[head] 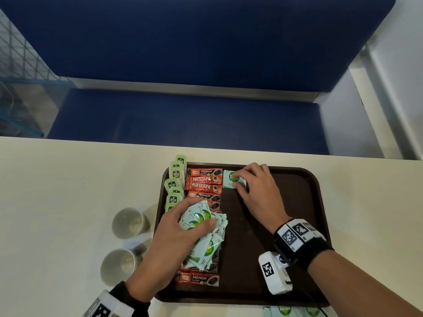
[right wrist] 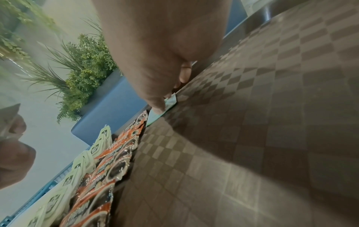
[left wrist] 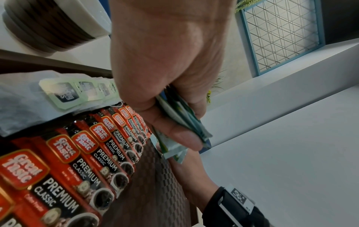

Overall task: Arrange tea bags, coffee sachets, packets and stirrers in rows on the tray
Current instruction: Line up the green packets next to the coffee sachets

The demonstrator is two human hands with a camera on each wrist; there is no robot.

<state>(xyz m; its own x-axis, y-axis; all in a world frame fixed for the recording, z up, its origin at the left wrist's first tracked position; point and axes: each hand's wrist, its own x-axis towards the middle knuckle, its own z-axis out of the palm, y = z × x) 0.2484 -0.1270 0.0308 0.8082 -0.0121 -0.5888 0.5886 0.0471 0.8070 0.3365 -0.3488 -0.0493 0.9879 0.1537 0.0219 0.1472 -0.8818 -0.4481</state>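
A brown tray (head: 297, 202) lies on the cream table. Along its left edge runs a column of green tea bags (head: 175, 181), with a column of red coffee sachets (head: 203, 181) beside it. My left hand (head: 199, 213) grips a bunch of white-and-green packets (head: 206, 245) above the lower sachets. In the left wrist view the left hand (left wrist: 174, 122) squeezes that bunch (left wrist: 174, 147) between thumb and fingers. My right hand (head: 237, 180) pinches a single white-and-green packet (head: 229, 179) that lies on the tray, right of the top sachet. In the right wrist view its thumb (right wrist: 159, 106) sits on the packet (right wrist: 172, 100).
Two paper cups (head: 128, 223) (head: 117, 266) stand on the table left of the tray. More green-printed packets (head: 286, 311) lie at the table's near edge. A blue bench (head: 183, 120) stands beyond the table's far edge.
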